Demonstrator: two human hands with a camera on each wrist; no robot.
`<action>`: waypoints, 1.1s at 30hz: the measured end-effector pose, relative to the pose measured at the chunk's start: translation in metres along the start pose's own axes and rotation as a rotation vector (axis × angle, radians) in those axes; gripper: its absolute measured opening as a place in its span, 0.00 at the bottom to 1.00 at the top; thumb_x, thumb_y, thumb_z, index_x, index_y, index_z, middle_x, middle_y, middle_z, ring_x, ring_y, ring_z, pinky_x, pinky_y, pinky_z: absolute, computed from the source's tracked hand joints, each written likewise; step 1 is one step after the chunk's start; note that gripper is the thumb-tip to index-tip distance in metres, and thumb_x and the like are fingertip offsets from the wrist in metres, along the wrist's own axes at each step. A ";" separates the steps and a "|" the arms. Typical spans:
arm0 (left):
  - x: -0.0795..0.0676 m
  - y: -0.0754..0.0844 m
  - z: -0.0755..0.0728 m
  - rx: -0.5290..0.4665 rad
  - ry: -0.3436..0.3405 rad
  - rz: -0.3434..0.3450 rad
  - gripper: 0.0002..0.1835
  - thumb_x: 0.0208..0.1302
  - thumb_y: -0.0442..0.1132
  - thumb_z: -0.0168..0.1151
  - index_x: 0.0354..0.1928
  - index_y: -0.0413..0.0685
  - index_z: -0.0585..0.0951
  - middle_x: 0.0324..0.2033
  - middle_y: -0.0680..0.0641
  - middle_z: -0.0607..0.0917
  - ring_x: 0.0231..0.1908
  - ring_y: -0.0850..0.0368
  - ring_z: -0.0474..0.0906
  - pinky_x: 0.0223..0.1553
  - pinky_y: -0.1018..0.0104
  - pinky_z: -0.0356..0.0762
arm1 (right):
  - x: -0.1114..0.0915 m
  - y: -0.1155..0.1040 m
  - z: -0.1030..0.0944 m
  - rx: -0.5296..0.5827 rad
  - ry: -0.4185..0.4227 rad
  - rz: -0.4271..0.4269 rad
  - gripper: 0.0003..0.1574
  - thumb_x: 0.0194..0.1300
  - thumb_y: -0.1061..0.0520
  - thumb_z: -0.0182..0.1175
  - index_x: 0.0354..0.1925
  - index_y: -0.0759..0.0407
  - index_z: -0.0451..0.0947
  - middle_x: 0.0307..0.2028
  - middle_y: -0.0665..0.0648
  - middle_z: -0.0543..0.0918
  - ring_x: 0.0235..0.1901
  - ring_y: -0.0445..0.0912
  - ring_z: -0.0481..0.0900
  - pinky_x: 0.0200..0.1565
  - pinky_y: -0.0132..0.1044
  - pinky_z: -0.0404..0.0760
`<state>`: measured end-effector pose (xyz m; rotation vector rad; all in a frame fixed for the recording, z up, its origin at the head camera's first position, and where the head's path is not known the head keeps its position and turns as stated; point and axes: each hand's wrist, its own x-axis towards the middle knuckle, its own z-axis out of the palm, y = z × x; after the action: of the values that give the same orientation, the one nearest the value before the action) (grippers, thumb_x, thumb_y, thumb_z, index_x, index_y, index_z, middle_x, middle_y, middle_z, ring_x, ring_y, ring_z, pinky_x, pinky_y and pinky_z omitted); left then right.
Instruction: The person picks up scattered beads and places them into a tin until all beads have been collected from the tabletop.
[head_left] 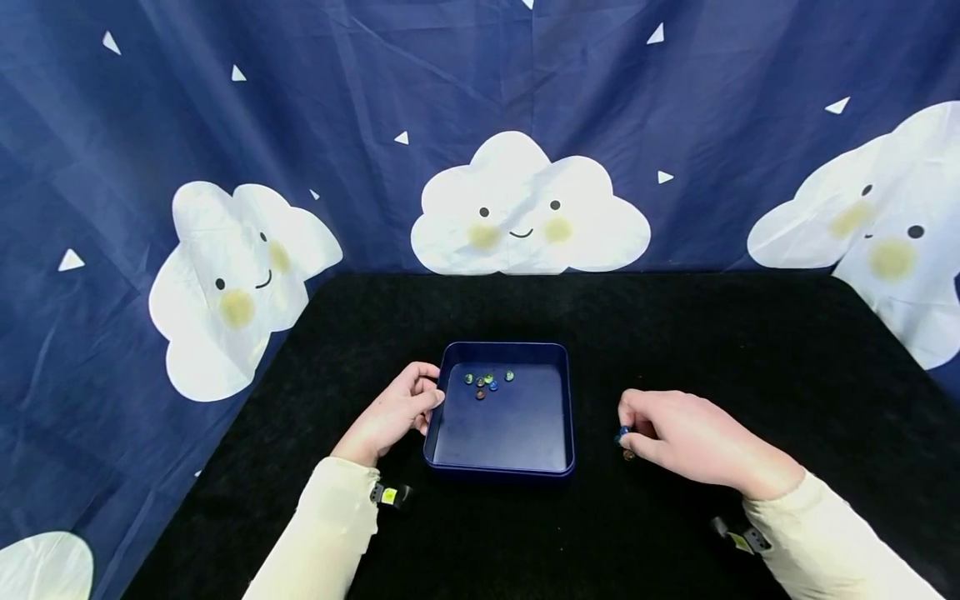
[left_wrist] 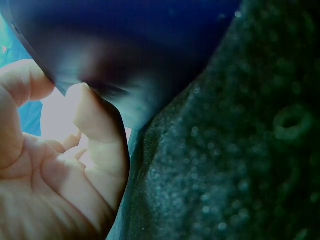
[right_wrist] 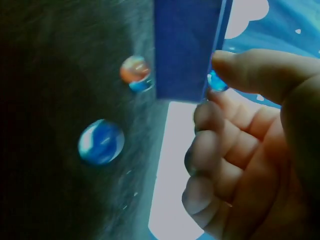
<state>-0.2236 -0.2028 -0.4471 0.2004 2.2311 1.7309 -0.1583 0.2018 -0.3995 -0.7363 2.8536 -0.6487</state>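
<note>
Blue marble [right_wrist: 217, 81] pinched between thumb and index finger of the right hand [head_left: 690, 437]; it is right of the tray in the head view, low over the black cloth [head_left: 675, 333], contact with the cloth unclear. Close by, on the cloth, a blue-and-white marble [right_wrist: 101, 142] and an orange marble [right_wrist: 134, 68]; blue patch at the latter's lower edge, cannot tell whether that is another one. Navy tray [head_left: 510, 433], squarish, round-cornered, lies to their left; left hand [head_left: 393, 408] grips its left wall, thumb at the rim. Inside, six small marbles [head_left: 481, 382] grouped toward the far side; greens, blue, brown. Pale sleeves [head_left: 322, 525] on both arms. Beyond, a navy backdrop [head_left: 450, 67] with smiling white clouds [head_left: 528, 242] and small white triangles [head_left: 656, 35].
</note>
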 end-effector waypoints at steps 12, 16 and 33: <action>0.002 -0.002 0.000 -0.011 -0.008 0.002 0.23 0.68 0.32 0.58 0.62 0.37 0.67 0.35 0.43 0.77 0.24 0.55 0.71 0.23 0.65 0.76 | 0.021 -0.026 0.004 -0.008 0.060 -0.113 0.15 0.63 0.56 0.67 0.39 0.37 0.73 0.24 0.36 0.71 0.23 0.33 0.69 0.28 0.33 0.72; 0.001 -0.002 0.000 -0.004 -0.008 0.002 0.22 0.68 0.33 0.58 0.62 0.37 0.67 0.35 0.43 0.77 0.25 0.54 0.71 0.24 0.65 0.76 | 0.027 -0.030 0.010 -0.003 0.068 -0.152 0.13 0.64 0.56 0.67 0.40 0.38 0.75 0.24 0.35 0.70 0.23 0.32 0.69 0.29 0.32 0.72; 0.000 -0.001 0.002 0.001 0.002 0.004 0.20 0.69 0.32 0.58 0.60 0.40 0.68 0.36 0.43 0.76 0.24 0.54 0.71 0.24 0.65 0.76 | 0.040 -0.048 0.021 -0.011 0.091 -0.188 0.10 0.66 0.51 0.67 0.46 0.44 0.79 0.24 0.37 0.71 0.23 0.33 0.69 0.28 0.31 0.72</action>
<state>-0.2226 -0.2018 -0.4485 0.2035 2.2348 1.7326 -0.1677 0.1368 -0.3983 -1.0107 2.8946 -0.7083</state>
